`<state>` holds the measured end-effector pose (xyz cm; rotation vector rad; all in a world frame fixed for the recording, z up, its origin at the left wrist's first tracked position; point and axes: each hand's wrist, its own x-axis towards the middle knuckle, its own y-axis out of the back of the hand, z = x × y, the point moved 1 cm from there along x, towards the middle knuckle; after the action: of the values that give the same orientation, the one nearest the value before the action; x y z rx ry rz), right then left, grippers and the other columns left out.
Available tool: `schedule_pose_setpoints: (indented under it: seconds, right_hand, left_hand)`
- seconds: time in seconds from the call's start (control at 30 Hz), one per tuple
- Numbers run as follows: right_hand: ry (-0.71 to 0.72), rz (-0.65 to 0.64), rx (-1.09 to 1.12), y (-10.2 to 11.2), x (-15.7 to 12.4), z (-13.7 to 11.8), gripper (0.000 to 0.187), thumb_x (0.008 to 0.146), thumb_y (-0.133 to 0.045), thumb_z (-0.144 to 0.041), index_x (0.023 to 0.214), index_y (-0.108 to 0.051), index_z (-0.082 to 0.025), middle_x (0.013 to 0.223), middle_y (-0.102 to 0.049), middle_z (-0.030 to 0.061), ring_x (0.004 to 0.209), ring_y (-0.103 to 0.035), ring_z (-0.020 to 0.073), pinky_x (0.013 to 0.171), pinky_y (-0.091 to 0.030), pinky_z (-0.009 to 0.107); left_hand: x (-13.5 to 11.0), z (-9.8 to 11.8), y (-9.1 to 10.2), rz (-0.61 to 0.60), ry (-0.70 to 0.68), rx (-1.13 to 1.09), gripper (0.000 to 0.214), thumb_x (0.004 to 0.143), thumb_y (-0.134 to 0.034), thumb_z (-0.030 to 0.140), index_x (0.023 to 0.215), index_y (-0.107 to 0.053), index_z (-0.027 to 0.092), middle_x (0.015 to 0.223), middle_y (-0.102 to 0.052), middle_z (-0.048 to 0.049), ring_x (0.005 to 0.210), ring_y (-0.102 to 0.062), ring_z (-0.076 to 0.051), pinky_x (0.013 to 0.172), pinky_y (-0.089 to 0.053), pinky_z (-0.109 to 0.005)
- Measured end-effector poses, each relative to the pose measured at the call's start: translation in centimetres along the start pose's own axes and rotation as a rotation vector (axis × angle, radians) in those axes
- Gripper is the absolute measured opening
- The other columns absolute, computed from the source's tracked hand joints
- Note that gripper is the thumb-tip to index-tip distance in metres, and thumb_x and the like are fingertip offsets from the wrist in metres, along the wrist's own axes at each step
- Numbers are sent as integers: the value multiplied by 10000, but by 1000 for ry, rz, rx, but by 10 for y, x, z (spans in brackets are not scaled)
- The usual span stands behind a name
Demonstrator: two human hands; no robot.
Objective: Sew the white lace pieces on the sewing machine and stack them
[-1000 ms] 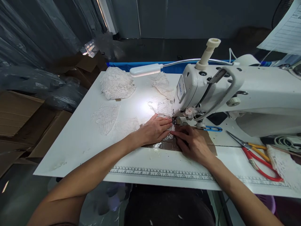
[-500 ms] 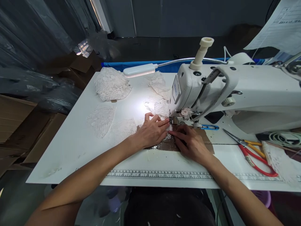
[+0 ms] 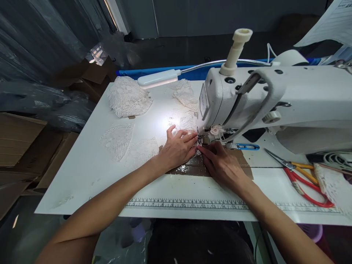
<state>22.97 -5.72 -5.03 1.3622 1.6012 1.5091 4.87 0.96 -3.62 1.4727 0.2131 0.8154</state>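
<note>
Here's the left hand [image 3: 178,149], fingers fanned and pressing flat on the lace [image 3: 198,151], tight beside the foot [image 3: 200,139] of the machine [image 3: 218,99]. The right hand [image 3: 223,163] sits opposite, fingertips at the lace's near edge, nearly meeting the left's; pinching or just pressing, I can't tell from here.

It looks thin, holey stuff, so this calls for a light touch: left hand smoothing, right fingertips steering the edge, neither tugging against the feed. Those fingertips are awfully near the foot, so I'd hold them off to the side, clear of the needle's line, and watch for a fold slipping underneath.

Now, what can't we see? The needle, too small and dark to pick out. Most of the lace, covered by the left hand; whether it joins the pale piece [image 3: 182,120] behind is unclear. The right hand's lower fingers curl out of sight. Lamp [image 3: 159,79] glare bleaches the tabletop [image 3: 88,179], and the machine runs off the right edge.
</note>
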Motion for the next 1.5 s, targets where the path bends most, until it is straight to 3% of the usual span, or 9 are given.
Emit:
schedule_pose_setpoints:
  seconds: [0.17, 0.33, 0.47, 0.67, 0.77, 0.93, 1.27, 1.5]
  right_hand:
    - [-12, -4, -10, 0, 2, 0, 375, 944, -410, -230, 1265, -600, -192, 1022, -573, 151, 792, -599, 240, 601, -504, 342]
    - [-55, 91, 259, 3, -5, 16, 391, 948, -435, -279, 1318, -543, -219, 1073, -560, 119, 871, -612, 226, 753, -528, 372]
    - [-158, 154, 356, 18, -9, 31, 225, 925, -470, -308, 1039, -634, -204, 912, -585, 78, 742, -584, 204, 655, -506, 341]
    - [-140, 97, 344, 35, -1, 36, 167, 907, -480, -314, 899, -602, -200, 802, -606, 57, 665, -563, 189, 597, -458, 316]
    - [-133, 65, 351, 32, 7, 35, 140, 897, -482, -275, 875, -599, -202, 754, -604, 39, 676, -576, 190, 608, -455, 302]
    - [-172, 71, 390, 20, 9, 35, 236, 884, -478, -223, 1058, -632, -185, 895, -627, 64, 701, -594, 189, 635, -468, 308]
    - [-131, 136, 360, 12, 3, 36, 209, 882, -476, -214, 907, -683, -209, 930, -627, 70, 815, -597, 219, 703, -481, 337]
    - [-147, 102, 367, 6, 2, 39, 221, 883, -487, -226, 913, -704, -199, 982, -617, 85, 847, -608, 228, 756, -491, 366]
  left_hand:
    - [0, 4, -5, 40, 32, 25, 261, 973, -459, 295, 1161, -620, 213, 1136, -673, -58, 1087, -559, -272, 1080, -213, -607]
    - [-2, 1, -6, 112, 30, 64, 234, 977, -448, 284, 1130, -593, 183, 1201, -629, -100, 1026, -579, -252, 981, -344, -532]
    - [-3, -12, 9, 173, -26, 28, 215, 977, -462, 275, 1099, -589, 151, 1160, -636, -122, 960, -603, -225, 809, -455, -400]
    - [0, -13, 16, 14, -223, -71, 193, 973, -461, 208, 971, -645, 149, 1019, -685, -80, 875, -634, -177, 755, -482, -340]
    - [5, -11, 10, -56, -277, -127, 203, 960, -478, 205, 991, -672, 151, 1002, -694, -79, 885, -644, -179, 813, -500, -358]
    - [14, -16, 4, -109, -272, -220, 214, 947, -505, 234, 1008, -695, 156, 954, -693, -77, 896, -652, -181, 813, -531, -348]
    - [16, -17, 4, 44, -176, -250, 237, 951, -475, 255, 843, -661, 154, 835, -709, -45, 790, -661, -151, 751, -531, -336]
    - [13, -9, -1, 16, -252, -131, 216, 964, -489, 239, 856, -668, 183, 881, -711, -18, 800, -643, -136, 808, -464, -345]
